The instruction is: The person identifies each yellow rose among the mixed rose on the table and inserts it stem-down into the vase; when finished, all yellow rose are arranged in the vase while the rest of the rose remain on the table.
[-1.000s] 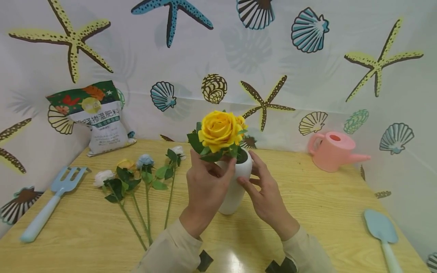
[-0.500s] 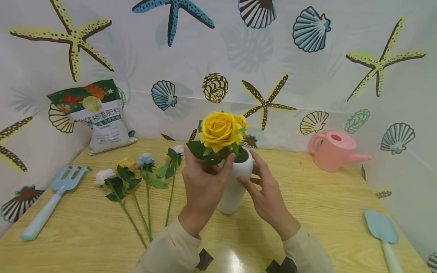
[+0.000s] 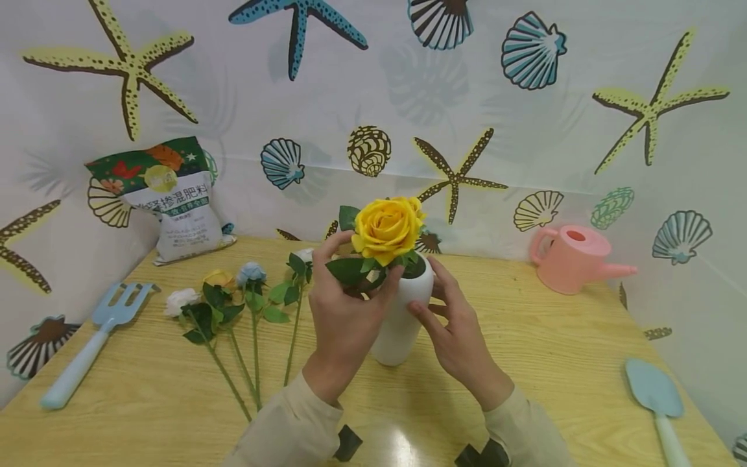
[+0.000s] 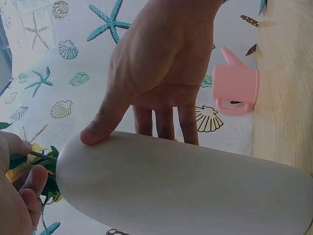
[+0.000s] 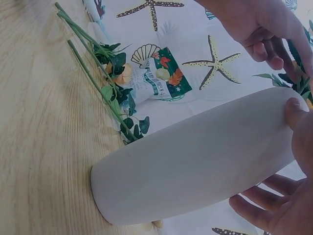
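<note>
A white vase (image 3: pixel 401 324) stands upright mid-table with a yellow rose (image 3: pixel 388 226) in its mouth. My left hand (image 3: pixel 350 295) pinches the rose's stem and leaves just above the rim, thumb and fingers curled round them. My right hand (image 3: pixel 450 319) rests against the vase's right side with straight fingers, thumb touching near the rim. In the left wrist view the right hand (image 4: pixel 156 63) lays its thumb on the vase (image 4: pixel 186 191). The right wrist view has the vase (image 5: pixel 195 161) with my left hand (image 5: pixel 264 24) above its mouth.
Several loose flowers (image 3: pixel 233 305) lie left of the vase on the wooden table (image 3: pixel 554 363). A fertiliser bag (image 3: pixel 169 201) leans at the back left, and a blue fork (image 3: pixel 93 344) lies at the left edge. A pink watering can (image 3: pixel 569 259) and a blue trowel (image 3: pixel 656 395) are on the right.
The rose has shifted a little to the right and now stands straighter over the vase mouth. My left forefinger has lifted round the leaves. The right hand has stayed put.
</note>
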Motion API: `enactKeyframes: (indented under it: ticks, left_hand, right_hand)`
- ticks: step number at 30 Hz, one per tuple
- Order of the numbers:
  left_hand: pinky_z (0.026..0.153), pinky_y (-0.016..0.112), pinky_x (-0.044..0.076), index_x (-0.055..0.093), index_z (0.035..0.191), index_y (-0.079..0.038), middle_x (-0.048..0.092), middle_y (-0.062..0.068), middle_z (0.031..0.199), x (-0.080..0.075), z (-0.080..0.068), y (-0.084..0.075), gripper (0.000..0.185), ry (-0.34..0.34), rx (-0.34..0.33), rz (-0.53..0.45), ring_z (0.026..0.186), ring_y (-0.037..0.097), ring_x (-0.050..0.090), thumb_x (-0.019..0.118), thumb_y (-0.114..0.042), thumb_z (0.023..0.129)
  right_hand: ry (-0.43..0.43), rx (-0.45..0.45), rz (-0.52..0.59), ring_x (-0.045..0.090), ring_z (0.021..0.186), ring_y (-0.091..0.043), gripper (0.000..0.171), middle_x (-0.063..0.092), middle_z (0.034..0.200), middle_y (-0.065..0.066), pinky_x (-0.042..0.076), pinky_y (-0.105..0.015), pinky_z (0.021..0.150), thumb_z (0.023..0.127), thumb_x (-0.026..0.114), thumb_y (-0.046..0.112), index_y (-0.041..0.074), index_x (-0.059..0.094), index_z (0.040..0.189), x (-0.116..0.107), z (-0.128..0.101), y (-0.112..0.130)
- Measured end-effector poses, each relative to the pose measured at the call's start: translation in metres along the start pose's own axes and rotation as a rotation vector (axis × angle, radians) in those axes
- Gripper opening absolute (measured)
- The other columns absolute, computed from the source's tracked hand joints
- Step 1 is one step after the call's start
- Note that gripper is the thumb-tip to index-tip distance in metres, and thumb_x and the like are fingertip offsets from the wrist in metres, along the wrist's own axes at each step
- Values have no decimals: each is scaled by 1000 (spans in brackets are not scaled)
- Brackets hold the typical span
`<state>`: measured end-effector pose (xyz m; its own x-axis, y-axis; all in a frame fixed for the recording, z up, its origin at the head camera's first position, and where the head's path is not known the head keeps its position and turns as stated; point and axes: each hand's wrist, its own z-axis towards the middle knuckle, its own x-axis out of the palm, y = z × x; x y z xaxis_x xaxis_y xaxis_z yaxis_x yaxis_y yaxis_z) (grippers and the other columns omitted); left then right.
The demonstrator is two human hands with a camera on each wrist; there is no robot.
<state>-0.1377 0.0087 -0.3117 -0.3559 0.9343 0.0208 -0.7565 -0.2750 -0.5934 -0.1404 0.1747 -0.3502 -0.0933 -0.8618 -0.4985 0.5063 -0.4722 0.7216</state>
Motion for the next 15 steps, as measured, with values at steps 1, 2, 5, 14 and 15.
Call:
enactKeyframes:
  ticks: [1,2,5,14,15]
  left_hand:
    - [63,20,59,42,131,5,68,21,111,-1,0,-1,68,-9,-6,-5,73,20,70,85,-4,79]
    - [69,22,61,42,131,5,67,22,113,-1,0,-1,67,-17,-13,-8,81,23,73,85,-4,79]
    - [83,34,61,43,130,4,68,24,119,-1,0,-1,67,-16,-37,-5,104,30,73,85,-4,79]
    - [60,25,59,43,133,-1,74,16,87,-5,-2,2,67,66,-72,49,64,19,69,85,-7,81]
    - [57,24,57,43,133,-1,73,15,84,-7,-3,3,68,73,-70,52,59,17,66,85,-7,81]
  right_hand:
    - [0,1,0,61,124,-35,72,55,140,-16,57,-52,94,96,67,13,14,30,158,0,0,0]
    - [0,1,0,61,123,-35,72,55,140,-16,57,-52,94,96,67,13,13,30,157,1,0,0]
    - [-3,-2,-1,61,123,-35,72,56,140,-16,57,-52,94,96,67,12,12,30,157,1,0,-1]
    - [-4,-4,3,61,123,-34,72,56,140,-16,56,-51,94,96,67,12,15,30,157,3,0,0]
    - [-3,-4,3,62,123,-34,72,56,140,-16,56,-52,94,96,67,12,16,30,157,3,0,1]
